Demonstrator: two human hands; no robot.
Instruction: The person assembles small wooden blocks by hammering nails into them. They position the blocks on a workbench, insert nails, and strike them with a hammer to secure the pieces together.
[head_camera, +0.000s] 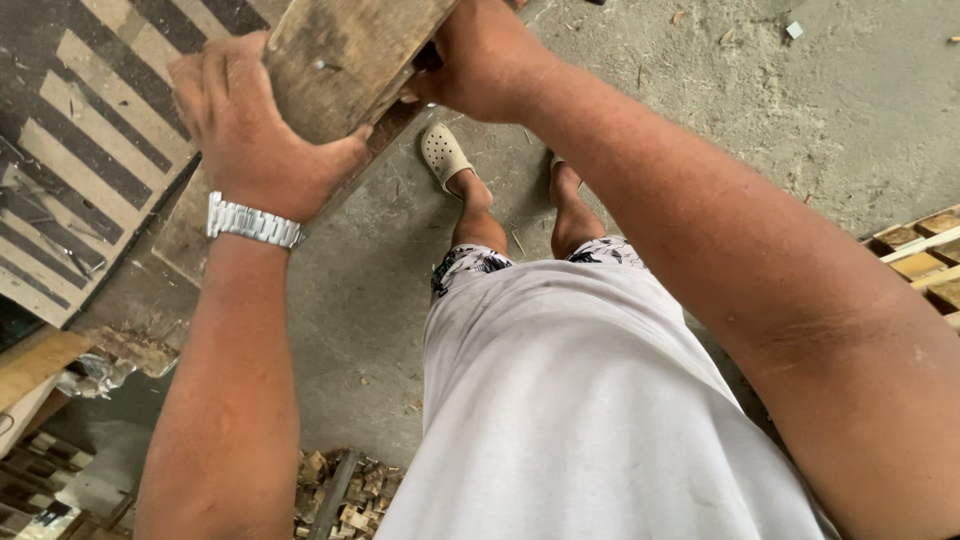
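Both forearms fill the near view, a metal watch (252, 222) on the left wrist. Left hand (250, 125) clamps the near edge of a weathered wooden board (345, 55); right hand (480, 60) grips its far side. Board is held raised above the concrete floor (800, 120). Judged stiff, fairly heavy, rough and splintery; edge grips suit it best.

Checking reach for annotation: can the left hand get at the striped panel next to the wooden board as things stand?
Probably yes. The left hand is clamped on the edge of the wooden board, and the striped panel lies right beside it with nothing between. It would have to let go of the board first; the right hand grips the other side.
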